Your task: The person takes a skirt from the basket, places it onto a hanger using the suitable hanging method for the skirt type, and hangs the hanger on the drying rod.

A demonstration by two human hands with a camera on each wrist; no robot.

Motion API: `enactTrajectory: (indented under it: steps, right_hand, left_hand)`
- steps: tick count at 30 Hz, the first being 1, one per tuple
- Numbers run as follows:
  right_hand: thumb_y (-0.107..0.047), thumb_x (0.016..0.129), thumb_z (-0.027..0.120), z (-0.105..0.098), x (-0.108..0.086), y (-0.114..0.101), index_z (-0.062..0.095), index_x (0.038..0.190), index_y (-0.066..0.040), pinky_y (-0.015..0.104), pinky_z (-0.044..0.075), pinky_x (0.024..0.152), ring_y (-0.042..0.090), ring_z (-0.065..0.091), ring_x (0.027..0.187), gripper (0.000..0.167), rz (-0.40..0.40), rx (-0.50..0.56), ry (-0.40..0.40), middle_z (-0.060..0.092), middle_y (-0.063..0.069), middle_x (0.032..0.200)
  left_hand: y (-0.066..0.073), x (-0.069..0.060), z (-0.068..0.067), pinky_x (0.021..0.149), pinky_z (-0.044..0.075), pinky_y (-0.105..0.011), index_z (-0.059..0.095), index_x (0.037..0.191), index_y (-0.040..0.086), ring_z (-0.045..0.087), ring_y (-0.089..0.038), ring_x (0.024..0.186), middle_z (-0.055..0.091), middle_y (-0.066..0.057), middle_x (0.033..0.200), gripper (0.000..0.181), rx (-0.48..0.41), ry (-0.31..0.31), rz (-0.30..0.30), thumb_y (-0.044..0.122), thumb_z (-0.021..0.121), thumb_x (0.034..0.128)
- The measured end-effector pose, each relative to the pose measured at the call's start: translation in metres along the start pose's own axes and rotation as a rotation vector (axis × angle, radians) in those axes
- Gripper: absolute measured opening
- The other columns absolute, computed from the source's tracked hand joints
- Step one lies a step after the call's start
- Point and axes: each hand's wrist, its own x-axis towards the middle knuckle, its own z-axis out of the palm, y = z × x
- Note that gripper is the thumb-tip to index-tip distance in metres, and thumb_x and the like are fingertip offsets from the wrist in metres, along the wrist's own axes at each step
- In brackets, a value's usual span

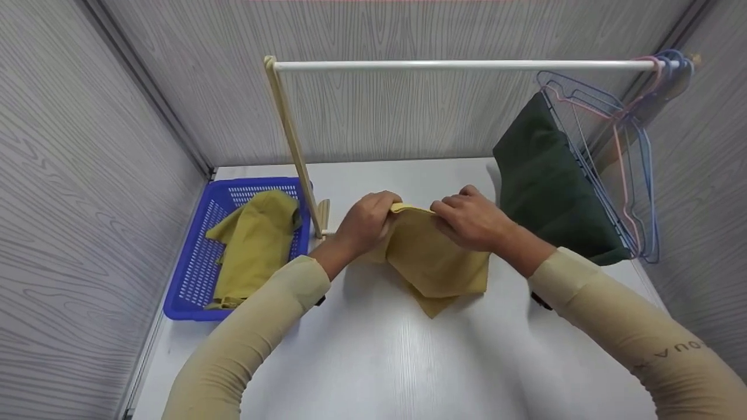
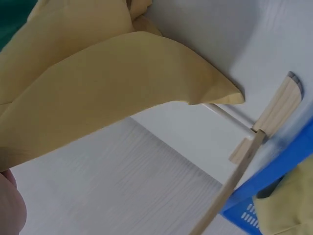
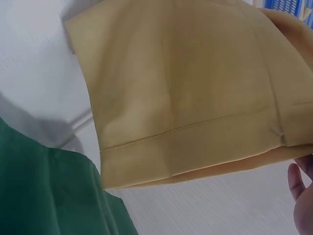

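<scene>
A yellow cloth [image 1: 437, 256] hangs from both hands above the white table in the head view, its lower corner close to the tabletop. The left hand [image 1: 366, 221] grips its top edge at the left, fingers curled over it. At the right, the right hand [image 1: 471, 220] pinches the same edge. The left wrist view has the cloth [image 2: 112, 78] stretching across, with part of the left hand [image 2: 11, 205] at the lower left. A stitched hem shows on the cloth [image 3: 186, 98] in the right wrist view, beside fingers of the right hand [image 3: 303, 196].
A blue basket [image 1: 192, 274] holding yellow cloth [image 1: 257, 245] stands at the left. A white rail [image 1: 455, 65] on a wooden frame [image 1: 295, 146] spans the back. At the right, dark green cloth [image 1: 548, 181] hangs beside several blue and pink hangers [image 1: 650, 192].
</scene>
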Motion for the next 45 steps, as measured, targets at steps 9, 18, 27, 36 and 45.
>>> enactTrajectory:
  steps: [9, 18, 27, 36, 45]
  right_hand:
    - [-0.013, 0.099, 0.06, 0.0, 0.002, -0.003, 0.057, 0.102, -0.007, 0.046, 0.047, 0.087, 0.028, 0.069, 0.082, 0.007, -0.015, -0.063, 0.13, 0.071, 0.01, 0.088]
    - [-0.021, 0.099, 0.062, -0.003, 0.008, -0.011, 0.058, 0.11, -0.01, 0.045, 0.05, 0.082, 0.027, 0.068, 0.079, 0.016, -0.146, -0.211, 0.276, 0.069, 0.009, 0.088]
    - [-0.012, 0.098, 0.058, -0.011, 0.013, -0.007, 0.061, 0.093, -0.008, 0.042, 0.051, 0.076, 0.026, 0.064, 0.07, 0.007, -0.277, -0.344, 0.433, 0.067, 0.008, 0.082]
    - [-0.013, 0.101, 0.053, -0.013, 0.01, 0.001, 0.064, 0.092, -0.007, 0.041, 0.048, 0.073, 0.027, 0.062, 0.07, 0.015, -0.259, -0.314, 0.517, 0.065, 0.008, 0.079]
    - [-0.01, 0.09, 0.068, -0.021, 0.009, 0.01, 0.065, 0.092, -0.006, 0.044, 0.05, 0.071, 0.029, 0.062, 0.068, 0.006, -0.197, -0.259, 0.547, 0.066, 0.011, 0.078]
  left_hand:
    - [0.011, -0.008, 0.019, 0.061, 0.051, -0.031, 0.059, 0.101, 0.002, 0.058, -0.018, 0.065, 0.067, -0.008, 0.086, 0.021, 0.041, 0.072, 0.013, 0.023, 0.061, 0.0998]
    - [0.012, -0.009, 0.031, 0.066, 0.048, -0.034, 0.06, 0.097, 0.002, 0.064, -0.019, 0.07, 0.067, -0.008, 0.082, 0.012, 0.163, 0.132, 0.069, 0.013, 0.056, 0.101]
    - [0.012, -0.006, 0.034, 0.058, 0.043, -0.033, 0.057, 0.089, 0.003, 0.049, -0.015, 0.052, 0.057, -0.005, 0.065, 0.036, 0.201, 0.111, 0.165, 0.026, 0.038, 0.1085]
    - [0.001, -0.018, 0.036, 0.045, 0.034, -0.033, 0.05, 0.077, 0.005, 0.031, -0.011, 0.045, 0.046, -0.001, 0.051, 0.048, 0.185, 0.112, 0.194, 0.033, 0.029, 0.1093]
    - [-0.011, -0.033, 0.031, 0.042, 0.033, -0.031, 0.049, 0.077, 0.004, 0.033, -0.012, 0.044, 0.046, -0.001, 0.051, 0.049, 0.221, 0.094, 0.189, 0.033, 0.027, 0.1094]
